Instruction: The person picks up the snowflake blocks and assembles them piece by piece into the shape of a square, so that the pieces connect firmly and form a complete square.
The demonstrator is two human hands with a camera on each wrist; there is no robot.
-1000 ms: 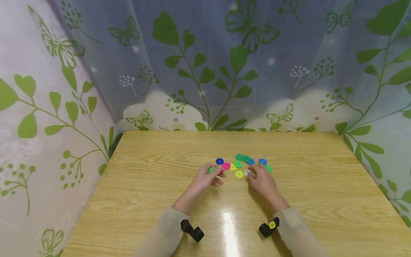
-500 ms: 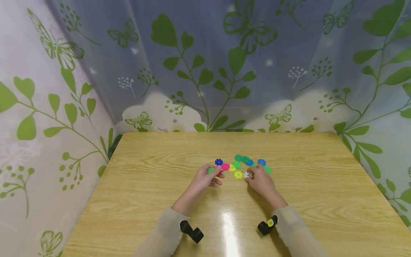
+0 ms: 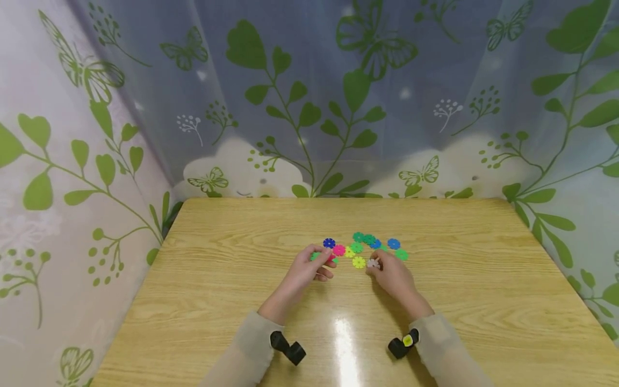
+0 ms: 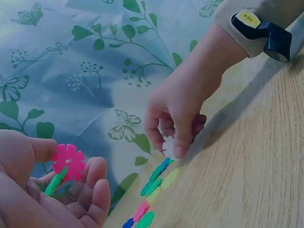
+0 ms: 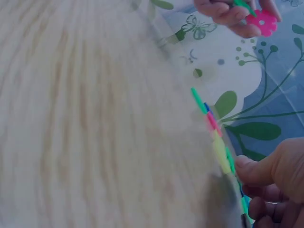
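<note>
In the head view my left hand (image 3: 307, 266) holds a pink notched flower disc with its thumb and fingers. The left wrist view shows this pink disc (image 4: 69, 161) slotted at an angle into a green disc (image 4: 56, 181), above the table. My right hand (image 3: 394, 273) pinches a white notched disc (image 3: 372, 263) between thumb and fingers, low at the right end of the loose discs. Part of the white disc (image 4: 168, 146) is covered by fingers. A yellow disc (image 3: 359, 262) lies just left of it. In the right wrist view the right fingers hide the white disc.
Several loose flower discs lie flat on the wooden table (image 3: 232, 301): a dark blue one (image 3: 329, 243), a pink one (image 3: 339, 250), a blue one (image 3: 394, 244), and green and yellow ones. A patterned curtain (image 3: 309, 107) stands behind the table.
My right fingers have drawn in around the white disc, the hand shifting slightly left, and more of the discs beyond it shows. The left hand stays almost still with its joined discs.
</note>
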